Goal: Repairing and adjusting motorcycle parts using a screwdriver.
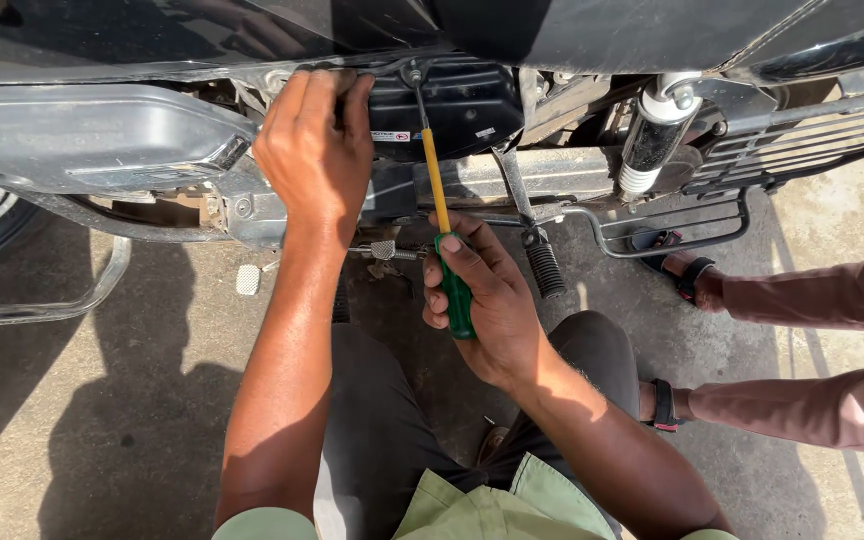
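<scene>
A chrome rear shock absorber point(652, 135) stands tilted at the upper right, just beside a black metal guard rack point(802, 140). A ribbed black footpeg point(544, 266) hangs below the frame. Two sandalled feet point(687, 275) of another person rest on the concrete floor point(82, 420).

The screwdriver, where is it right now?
In the head view, the screwdriver stands near centre, its green handle gripped in the right hand. Its yellow shaft reaches up to the black battery box, just right of the left hand.
</scene>
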